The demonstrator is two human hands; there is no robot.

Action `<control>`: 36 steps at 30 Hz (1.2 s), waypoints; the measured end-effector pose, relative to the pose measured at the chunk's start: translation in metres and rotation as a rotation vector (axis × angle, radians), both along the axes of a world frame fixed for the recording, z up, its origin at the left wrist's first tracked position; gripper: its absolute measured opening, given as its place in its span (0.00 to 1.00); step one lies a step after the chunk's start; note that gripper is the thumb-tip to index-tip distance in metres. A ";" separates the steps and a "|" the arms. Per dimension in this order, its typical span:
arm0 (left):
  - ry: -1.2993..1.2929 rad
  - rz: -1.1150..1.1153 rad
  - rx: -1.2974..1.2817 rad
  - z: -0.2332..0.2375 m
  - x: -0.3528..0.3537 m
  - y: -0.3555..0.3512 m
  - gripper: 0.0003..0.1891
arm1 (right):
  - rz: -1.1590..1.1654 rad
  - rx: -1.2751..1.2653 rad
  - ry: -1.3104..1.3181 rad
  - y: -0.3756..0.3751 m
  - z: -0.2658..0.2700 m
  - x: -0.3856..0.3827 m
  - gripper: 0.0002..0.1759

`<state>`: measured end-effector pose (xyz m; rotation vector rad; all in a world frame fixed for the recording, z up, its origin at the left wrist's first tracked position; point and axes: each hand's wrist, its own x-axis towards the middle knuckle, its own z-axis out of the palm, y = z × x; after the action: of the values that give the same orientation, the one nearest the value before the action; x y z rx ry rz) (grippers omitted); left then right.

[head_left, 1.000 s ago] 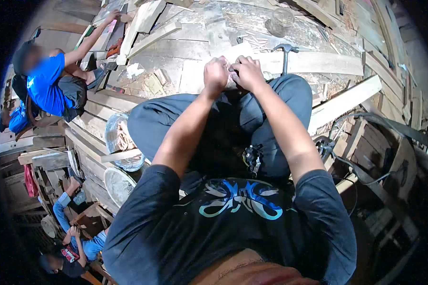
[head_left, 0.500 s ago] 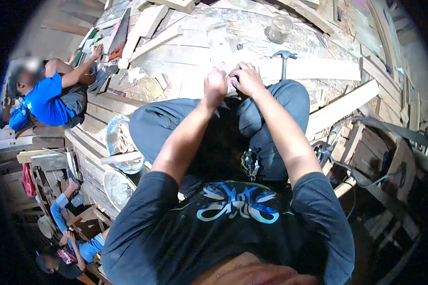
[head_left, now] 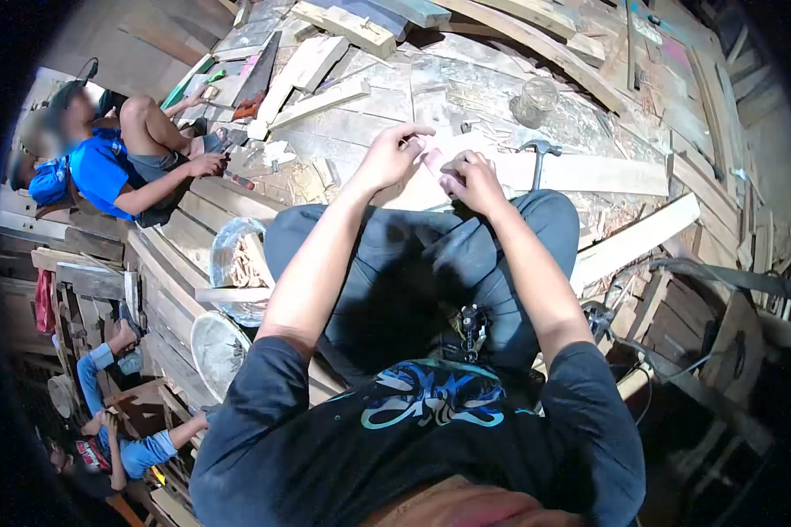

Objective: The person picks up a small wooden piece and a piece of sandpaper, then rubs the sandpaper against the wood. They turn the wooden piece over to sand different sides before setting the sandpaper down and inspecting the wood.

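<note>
Over the pale wooden plank (head_left: 589,174) in front of my crossed legs, both my hands are raised close together. My left hand (head_left: 394,160) has its index finger stretched out and the thumb apart, with nothing visible in it. My right hand (head_left: 473,183) is curled with its fingers drawn together; whatever it may hold is hidden. Between the hands shows a small pinkish piece (head_left: 434,159), too small and bright to name. A claw hammer (head_left: 539,160) lies across the plank, just right of my right hand.
A glass jar (head_left: 534,101) and several boards (head_left: 347,28) lie ahead. Another plank (head_left: 637,241) is at right. At left are a tub of shavings (head_left: 230,263), a pale bucket (head_left: 218,351), a handsaw (head_left: 259,79) and a seated person in blue (head_left: 105,176); another person sits lower left.
My hands have moved apart; the left has opened and shifted left, uncovering the pinkish piece. The view has tilted. The person in blue has lowered one hand toward their feet.
</note>
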<state>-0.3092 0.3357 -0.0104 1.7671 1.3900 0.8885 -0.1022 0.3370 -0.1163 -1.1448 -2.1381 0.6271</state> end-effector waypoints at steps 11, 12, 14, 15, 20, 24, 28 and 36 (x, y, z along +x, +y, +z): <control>-0.262 0.078 -0.234 -0.019 0.012 0.002 0.10 | 0.126 -0.636 0.777 -0.003 0.029 -0.013 0.16; -0.194 0.083 -0.202 -0.023 0.012 0.002 0.10 | 0.095 -0.610 0.764 -0.001 0.022 -0.012 0.15; -0.016 0.106 -0.135 -0.028 0.012 0.003 0.09 | 0.040 -0.573 0.756 0.004 0.011 -0.010 0.14; 0.017 0.110 -0.099 -0.026 0.013 0.002 0.09 | 0.016 -0.567 0.763 0.006 0.010 -0.010 0.13; 0.229 0.096 -0.015 -0.023 0.022 0.002 0.10 | -0.100 -0.363 0.687 0.011 -0.009 -0.015 0.09; 0.294 0.088 -0.040 -0.030 0.022 0.004 0.12 | -0.069 -0.403 0.681 0.010 0.002 -0.012 0.06; 0.333 0.085 0.004 -0.027 0.016 0.004 0.12 | -0.170 -0.387 0.684 0.020 -0.011 -0.006 0.07; 0.322 0.152 0.081 -0.021 0.012 0.001 0.13 | -0.301 -0.065 0.304 0.012 -0.013 -0.008 0.09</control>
<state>-0.2973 0.3363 -0.0316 1.9496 1.7345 0.7706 -0.1099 0.3494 -0.1293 -1.2840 -1.6622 0.6860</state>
